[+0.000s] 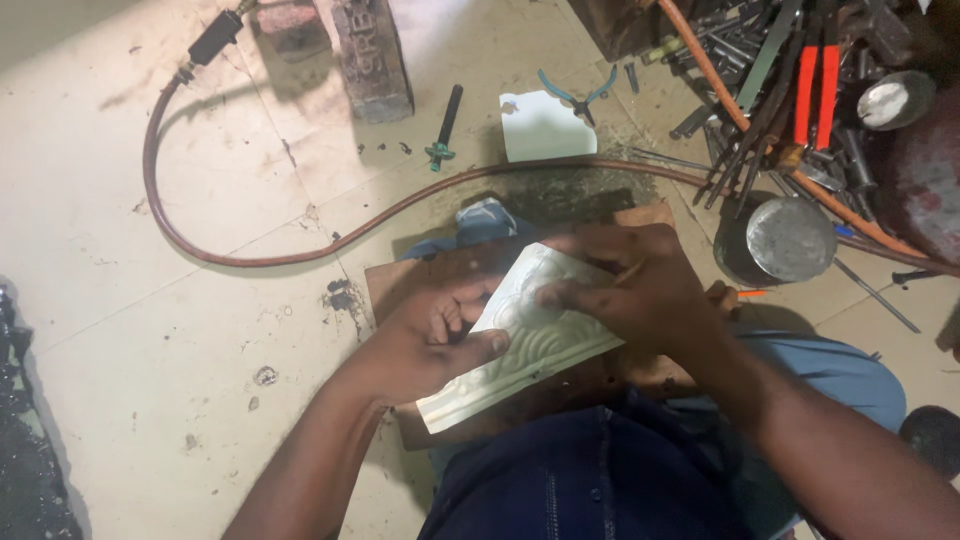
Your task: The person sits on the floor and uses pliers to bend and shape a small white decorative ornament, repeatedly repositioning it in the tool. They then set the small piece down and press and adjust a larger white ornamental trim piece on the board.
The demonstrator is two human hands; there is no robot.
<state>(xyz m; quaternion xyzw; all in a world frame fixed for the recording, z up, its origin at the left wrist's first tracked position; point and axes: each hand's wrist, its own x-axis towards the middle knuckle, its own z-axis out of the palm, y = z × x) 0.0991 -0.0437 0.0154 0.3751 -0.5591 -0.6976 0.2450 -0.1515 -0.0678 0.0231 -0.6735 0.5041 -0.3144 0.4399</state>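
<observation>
At the frame centre we see the left hand (430, 335) gripping an embossed metal sheet (530, 345); the right hand (640, 290) fingers pinch a thin tool (630, 271) on it.

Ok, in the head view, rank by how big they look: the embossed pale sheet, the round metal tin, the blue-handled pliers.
Embossed pale sheet, though nearest the camera.
Round metal tin.
Blue-handled pliers, though farthest away.

A red hose (250, 255), pliers (578, 95) and a metal tin (790, 238) lie nearby.
</observation>
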